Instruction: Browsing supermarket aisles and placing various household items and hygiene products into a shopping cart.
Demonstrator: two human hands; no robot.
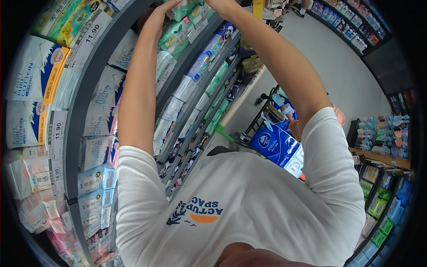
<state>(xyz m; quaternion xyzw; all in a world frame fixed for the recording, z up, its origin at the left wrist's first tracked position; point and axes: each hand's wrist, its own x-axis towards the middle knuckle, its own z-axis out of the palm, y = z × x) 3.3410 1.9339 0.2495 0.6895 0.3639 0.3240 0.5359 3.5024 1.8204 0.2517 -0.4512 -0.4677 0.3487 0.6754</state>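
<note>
My left hand point(156, 20) reaches up to the shelf at the top edge, with its thumb lying along an upper green soft pack point(180, 10). Across from it, my right hand point(223, 7) is at the other side of the green packs, its fingers cut off by the picture's edge. Whether either hand grips the pack is hidden. Just below stands another green soft pack point(176, 36) with a leaf print, behind a price strip point(197, 31). Both forearms stretch over the lower shelves.
Grey shelving point(77, 100) carries white-and-blue cotton packs point(25, 123) at left. Below my right arm, a black wire cart point(255, 128) holds a blue tissue pack point(270, 142) and a wooden hairbrush point(294, 128). Tiled floor point(328, 56) runs along the aisle; another person's foot point(298, 12) shows far off.
</note>
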